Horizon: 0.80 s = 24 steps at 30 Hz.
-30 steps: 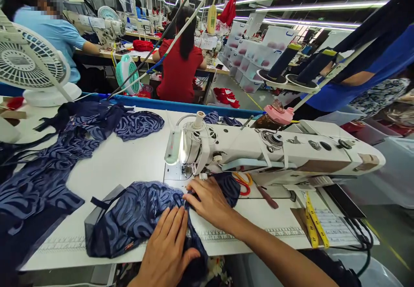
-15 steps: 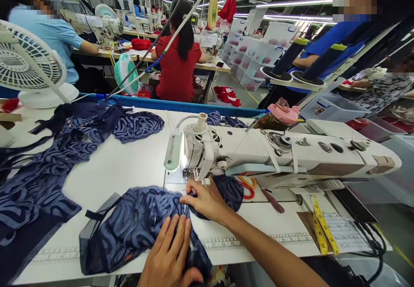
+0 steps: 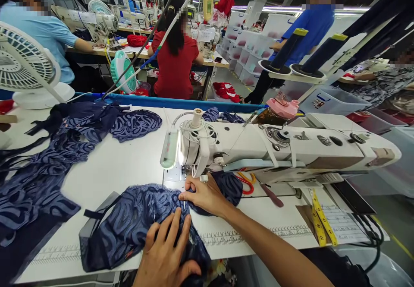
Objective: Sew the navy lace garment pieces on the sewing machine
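Note:
A navy lace garment piece (image 3: 129,218) lies on the white table in front of the sewing machine (image 3: 252,144). My left hand (image 3: 168,244) rests on this lace near the table's front edge, fingers stretched and spread apart. Just before the machine's needle area, my right hand (image 3: 205,194) pinches the lace edge between thumb and fingers. Another dark lace part (image 3: 228,187) extends from behind that hand to the right, under the machine arm. The needle tip itself is too small to make out.
Orange-handled scissors (image 3: 247,183) and a dark red-handled tool (image 3: 273,196) lie under the machine arm. A yellow tape measure (image 3: 320,222) sits at right. More navy lace pieces (image 3: 48,170) cover the left side. A white fan (image 3: 29,62) stands behind them.
My left hand's fingers have spread apart and shifted slightly on the lace. My right hand keeps its pinch. The standing person in blue shows farther left, and the view has shifted a little.

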### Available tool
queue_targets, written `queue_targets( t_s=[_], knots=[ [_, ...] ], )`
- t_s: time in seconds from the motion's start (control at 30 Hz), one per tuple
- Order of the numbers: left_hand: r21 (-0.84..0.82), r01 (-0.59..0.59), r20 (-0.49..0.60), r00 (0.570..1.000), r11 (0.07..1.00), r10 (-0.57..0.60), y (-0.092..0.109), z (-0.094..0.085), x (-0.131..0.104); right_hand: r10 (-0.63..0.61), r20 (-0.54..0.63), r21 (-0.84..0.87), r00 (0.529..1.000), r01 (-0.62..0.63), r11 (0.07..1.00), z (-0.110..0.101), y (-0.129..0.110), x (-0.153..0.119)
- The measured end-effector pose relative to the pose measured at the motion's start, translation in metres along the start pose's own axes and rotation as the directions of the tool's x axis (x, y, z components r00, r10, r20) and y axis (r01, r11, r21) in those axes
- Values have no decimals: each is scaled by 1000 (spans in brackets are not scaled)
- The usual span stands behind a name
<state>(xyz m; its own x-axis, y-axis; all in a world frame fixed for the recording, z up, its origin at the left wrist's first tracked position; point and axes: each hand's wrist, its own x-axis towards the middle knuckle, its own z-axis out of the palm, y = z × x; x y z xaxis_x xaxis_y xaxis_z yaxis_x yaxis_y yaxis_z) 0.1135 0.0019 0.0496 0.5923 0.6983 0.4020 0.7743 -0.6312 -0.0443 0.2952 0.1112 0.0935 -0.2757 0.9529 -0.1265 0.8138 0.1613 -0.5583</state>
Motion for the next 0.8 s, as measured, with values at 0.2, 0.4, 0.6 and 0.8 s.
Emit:
queue_targets(
  t_s=[0.2,0.4,0.6,0.8],
  knots=[
    [-16,-1,-9,1000,1000,1,0,-1,2,-87,-6,54,996,87,995,-13,6,-9],
    [-30,18,27,999,999,-18,2,-3,2,-306,-274,-206,912,255,945,-7,21,-39],
    [-114,44,-24,999,992,-47,-1,-15,17,-390,-210,-440,897,270,856,-5,32,-41],
    [-211,59,-99,992,976,-82,-17,-16,37,-401,-185,-471,897,277,837,-2,27,-36]
  ],
)
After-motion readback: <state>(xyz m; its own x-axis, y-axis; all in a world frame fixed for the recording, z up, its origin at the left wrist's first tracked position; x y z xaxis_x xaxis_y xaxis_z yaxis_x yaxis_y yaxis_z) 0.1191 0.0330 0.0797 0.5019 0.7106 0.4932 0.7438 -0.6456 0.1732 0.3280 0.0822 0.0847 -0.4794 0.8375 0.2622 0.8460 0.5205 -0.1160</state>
